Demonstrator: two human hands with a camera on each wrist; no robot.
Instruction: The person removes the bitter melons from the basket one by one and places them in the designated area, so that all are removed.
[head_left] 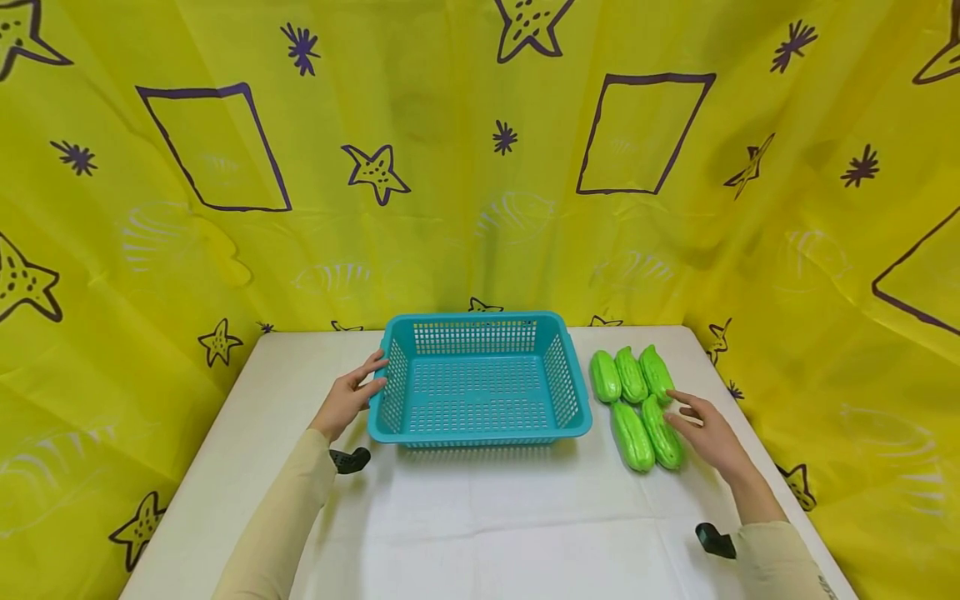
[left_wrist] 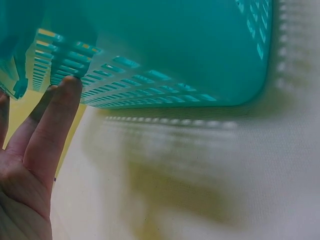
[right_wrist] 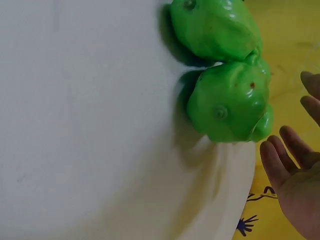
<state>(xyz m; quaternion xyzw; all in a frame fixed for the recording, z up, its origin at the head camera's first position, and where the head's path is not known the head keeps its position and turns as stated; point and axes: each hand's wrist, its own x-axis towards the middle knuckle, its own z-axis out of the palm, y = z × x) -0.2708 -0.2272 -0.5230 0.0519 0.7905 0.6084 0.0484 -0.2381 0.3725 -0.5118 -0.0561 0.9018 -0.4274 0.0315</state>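
Note:
A teal plastic basket (head_left: pixel 480 437) with perforated walls sits on the white table, nothing inside it. My left hand (head_left: pixel 351 400) is at its left side, fingers extended against the rim and outer wall; the left wrist view has the straight fingers (left_wrist: pixel 52 130) reaching the perforated wall (left_wrist: pixel 150 82). Right of the basket lie several glossy, lumpy green vegetables like bitter melons (head_left: pixel 633 437), in two rows. My right hand (head_left: pixel 705 433) is beside their right edge, fingers spread, nothing in its grasp. In the right wrist view its fingertips come close to the nearest green vegetable (right_wrist: pixel 225 105).
The white table (head_left: pixel 480 533) runs back to a yellow curtain (head_left: pixel 435 250) printed with stars and squares, which encloses the back and both sides. Black wrist mounts (head_left: pixel 351 460) stick out below each hand.

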